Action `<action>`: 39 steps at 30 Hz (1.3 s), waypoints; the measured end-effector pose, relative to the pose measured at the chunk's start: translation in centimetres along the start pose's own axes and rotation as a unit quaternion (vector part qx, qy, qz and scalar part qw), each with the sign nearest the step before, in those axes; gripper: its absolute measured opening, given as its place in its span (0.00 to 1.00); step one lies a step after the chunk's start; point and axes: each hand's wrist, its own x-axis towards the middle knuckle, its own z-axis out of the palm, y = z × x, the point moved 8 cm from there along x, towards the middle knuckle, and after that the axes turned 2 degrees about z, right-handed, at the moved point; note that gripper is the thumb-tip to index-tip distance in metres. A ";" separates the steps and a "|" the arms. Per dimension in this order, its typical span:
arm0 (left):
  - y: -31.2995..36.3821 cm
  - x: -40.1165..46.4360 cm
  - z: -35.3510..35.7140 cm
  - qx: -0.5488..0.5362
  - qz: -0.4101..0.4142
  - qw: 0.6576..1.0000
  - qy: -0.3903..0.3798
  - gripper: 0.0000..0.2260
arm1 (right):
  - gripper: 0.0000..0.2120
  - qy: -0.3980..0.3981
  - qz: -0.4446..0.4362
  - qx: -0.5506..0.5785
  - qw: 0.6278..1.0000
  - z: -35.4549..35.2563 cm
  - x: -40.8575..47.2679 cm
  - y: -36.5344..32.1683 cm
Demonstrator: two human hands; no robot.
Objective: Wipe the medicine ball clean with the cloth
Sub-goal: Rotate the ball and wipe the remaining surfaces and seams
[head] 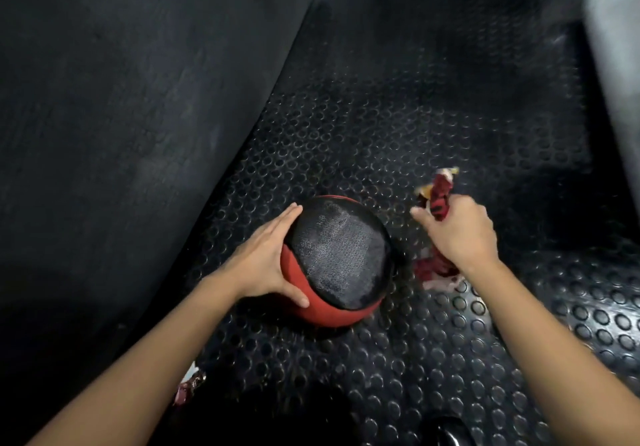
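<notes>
A red and black medicine ball (337, 258) rests on the studded black rubber floor (415, 341). Its black textured panel faces up. My left hand (268, 260) lies flat against the ball's left side, fingers spread along it and thumb under the red part. To the right of the ball, my right hand (457, 234) is closed on a crumpled red patterned cloth (440, 199). One end of the cloth sticks up past my fingers and the other hangs below my wrist. The cloth is apart from the ball.
A large dark padded surface (138, 99) rises on the left, close to the ball. A pale blurred object (616, 47) stands at the upper right edge. A bit of patterned fabric (190, 383) shows under my left forearm. A dark round thing (450, 431) sits at the bottom edge.
</notes>
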 end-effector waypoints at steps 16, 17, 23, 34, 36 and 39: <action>0.8 0.8 0.4 -0.015 -0.027 1.000 -0.005 0.67 | 0.07 -0.218 -0.102 0.375 0.895 7.4 -1.7 -3.5; 0.6 0.9 0.4 -0.014 -0.024 1.000 -0.007 0.68 | 0.06 -0.190 -0.117 0.376 0.899 7.1 -1.8 -3.5; 0.9 0.7 0.5 -0.013 -0.014 1.000 0.000 0.68 | 0.15 -0.124 -0.155 0.236 0.951 7.5 -1.4 -2.5; 3.8 1.1 2.0 -0.041 -0.040 0.997 -0.044 0.67 | 0.09 -0.078 -0.160 0.156 0.972 4.3 -0.5 -3.5; 4.4 1.0 2.4 -0.023 -0.046 0.997 -0.049 0.68 | 0.12 -0.096 -0.183 0.011 0.978 4.2 0.4 -5.0; 5.3 1.1 2.7 -0.001 -0.046 0.998 -0.041 0.69 | 0.15 -0.116 -0.198 -0.070 0.971 4.7 -0.7 -6.2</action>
